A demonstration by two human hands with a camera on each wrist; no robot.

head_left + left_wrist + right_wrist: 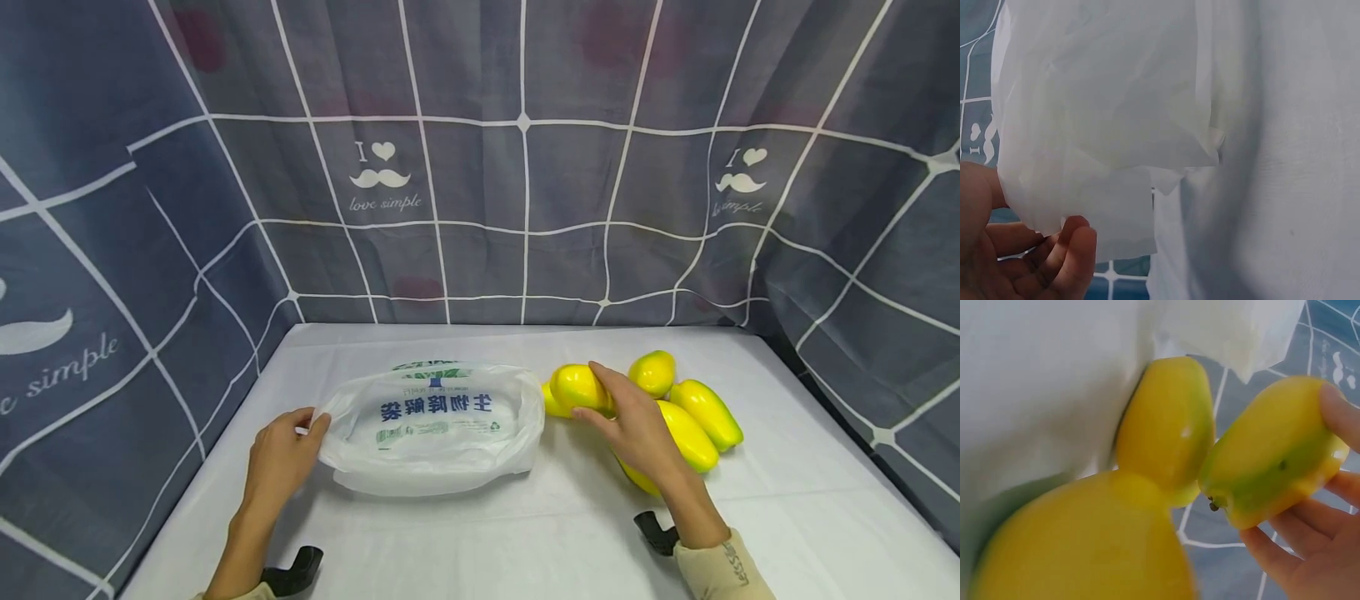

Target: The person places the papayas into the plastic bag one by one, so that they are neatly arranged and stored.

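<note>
A smooth, glossy, oval yellow-green fruit [579,385] is raised above the cloth-covered tabletop [487,550] beside a thin, wrinkled plastic bag [438,477]. The right grip [637,425] holds it between thumb and fingers, spread to its width. The left grip [281,458] pinches the bag's rim. Similar rounded fruits [705,414] lie nearby.

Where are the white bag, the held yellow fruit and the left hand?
White bag [435,408], head view: printed middle.
Held yellow fruit [1272,452], right wrist view: middle of its side.
Left hand [281,454], head view: its back.
</note>
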